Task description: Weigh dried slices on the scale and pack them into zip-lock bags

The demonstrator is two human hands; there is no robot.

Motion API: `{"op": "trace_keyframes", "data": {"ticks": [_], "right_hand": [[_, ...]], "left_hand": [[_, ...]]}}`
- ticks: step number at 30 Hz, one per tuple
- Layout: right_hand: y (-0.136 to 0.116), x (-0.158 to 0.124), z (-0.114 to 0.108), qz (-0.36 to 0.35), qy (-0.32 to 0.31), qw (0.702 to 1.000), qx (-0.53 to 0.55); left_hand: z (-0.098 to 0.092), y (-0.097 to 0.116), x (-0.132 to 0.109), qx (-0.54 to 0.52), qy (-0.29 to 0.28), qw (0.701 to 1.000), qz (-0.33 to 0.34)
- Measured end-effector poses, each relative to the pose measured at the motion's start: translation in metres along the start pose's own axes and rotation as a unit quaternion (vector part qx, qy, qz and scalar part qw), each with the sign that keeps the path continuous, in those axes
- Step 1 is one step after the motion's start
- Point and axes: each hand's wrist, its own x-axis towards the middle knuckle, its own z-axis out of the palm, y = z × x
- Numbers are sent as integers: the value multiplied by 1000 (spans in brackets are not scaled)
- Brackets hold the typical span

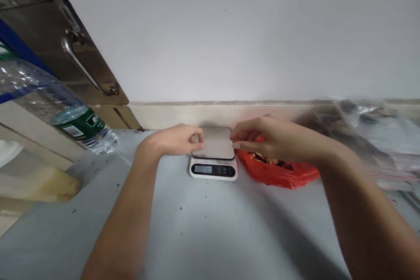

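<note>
A small white digital kitchen scale (213,151) with a flat metal plate lies on the grey-blue tabletop, its display reading 0.0. At the plate's left edge my left hand (175,139) is closed, with curled fingers and the thumb tip over the plate. My right hand (264,138) holds the opposite edge between thumb and fingers, and some of its fingertips are hidden. Under and beside the right hand sits an open red plastic bag (278,177) with brownish dried pieces (269,159) inside.
A clear water bottle (82,124) with a green label stands at left. Nearer is a translucent container (49,181) with yellowish contents. Clear plastic bags (377,127) lie at far right. A white wall (246,35) rises behind the table (197,236); a metal handle (85,70) is at upper left.
</note>
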Motion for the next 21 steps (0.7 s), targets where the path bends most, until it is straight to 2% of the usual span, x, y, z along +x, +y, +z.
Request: {"op": "trace_keyframes", "data": {"ticks": [7, 12, 21], "right_hand": [[9, 8, 10, -15, 34, 995, -88], [12, 0, 5, -10, 16, 998, -61], [21, -12, -10, 31, 39, 997, -66]], "left_hand": [[3, -3, 2, -1, -10, 1000, 5], [3, 7, 3, -27, -14, 999, 27], [-2, 12, -1, -10, -12, 999, 37]]}}
